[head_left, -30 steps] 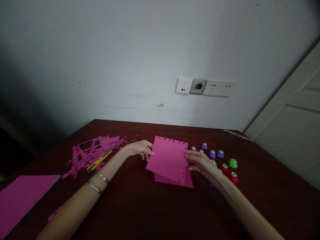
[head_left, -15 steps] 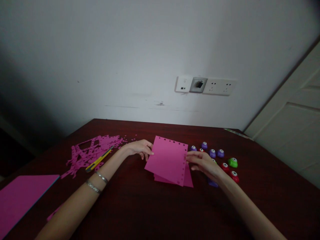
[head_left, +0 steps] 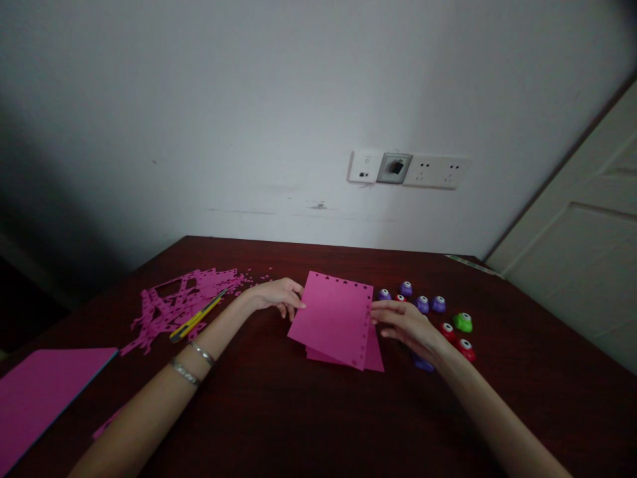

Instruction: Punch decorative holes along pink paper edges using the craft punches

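Firstly, note the pale wall (head_left: 279, 99) standing behind the far edge of the dark red-brown table (head_left: 279, 425). A panelled door (head_left: 597, 226) stands beyond the right edge. A large pink sheet (head_left: 50, 392) with a bluish border lies toward the left edge and runs out of view.

The punched sheet (head_left: 331, 318) is located directly between the two hands, in the middle of the table. Holes line its far and right margins. A second sheet (head_left: 374, 358) extends from beneath its near side and near right corner. The left hand (head_left: 281, 295) pinches the left edge of the punched sheet, with the remaining fingers curled. The right hand (head_left: 401, 322) meets the opposite edge with its fingertips; whether it pinches the sheet cannot be determined.

A heap of pink offcuts (head_left: 213, 282) lies in the far left part of the table, beyond the left forearm. A socket row (head_left: 438, 172) is mounted on the wall. A yellow cutter (head_left: 194, 322) lies diagonally at the near right side of the heap. Purple, red and green punches (head_left: 463, 323) are grouped toward the right edge, around and beyond the right hand. Two bracelets (head_left: 185, 372) encircle the left wrist. Tiny paper bits (head_left: 263, 277) are scattered beside the heap.
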The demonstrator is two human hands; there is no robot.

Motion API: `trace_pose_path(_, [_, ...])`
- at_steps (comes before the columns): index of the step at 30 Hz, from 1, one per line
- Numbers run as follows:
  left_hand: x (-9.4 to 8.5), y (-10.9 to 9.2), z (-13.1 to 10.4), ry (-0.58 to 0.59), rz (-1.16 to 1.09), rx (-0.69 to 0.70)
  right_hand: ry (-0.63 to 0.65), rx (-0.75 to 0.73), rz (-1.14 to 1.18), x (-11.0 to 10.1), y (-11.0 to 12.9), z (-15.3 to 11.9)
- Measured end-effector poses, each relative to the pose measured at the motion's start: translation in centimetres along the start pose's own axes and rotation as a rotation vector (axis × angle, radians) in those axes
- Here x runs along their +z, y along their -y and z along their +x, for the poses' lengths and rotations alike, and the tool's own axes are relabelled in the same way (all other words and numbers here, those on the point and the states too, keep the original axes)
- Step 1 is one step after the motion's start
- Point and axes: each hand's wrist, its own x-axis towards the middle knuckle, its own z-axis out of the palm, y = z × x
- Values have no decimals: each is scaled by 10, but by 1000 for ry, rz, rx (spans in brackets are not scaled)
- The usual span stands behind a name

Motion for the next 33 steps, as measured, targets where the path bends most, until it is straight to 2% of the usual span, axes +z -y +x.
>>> trace_pose_path(7, [4,-5,-2,-12,6,-17,27,26,128,2,3,-2])
trace_pose_path(20, [6,-3,1,-20,-8,-30,-48,-45,83,3,-3,1])
trace_pose_path(29, [9,-7,1,-34,-28,-12,-300,-268,-118,8,-8,7])
trace_pose_path(33, [9,-6,3,-51,-40,8,-369,-375,-155,10,-11,8])
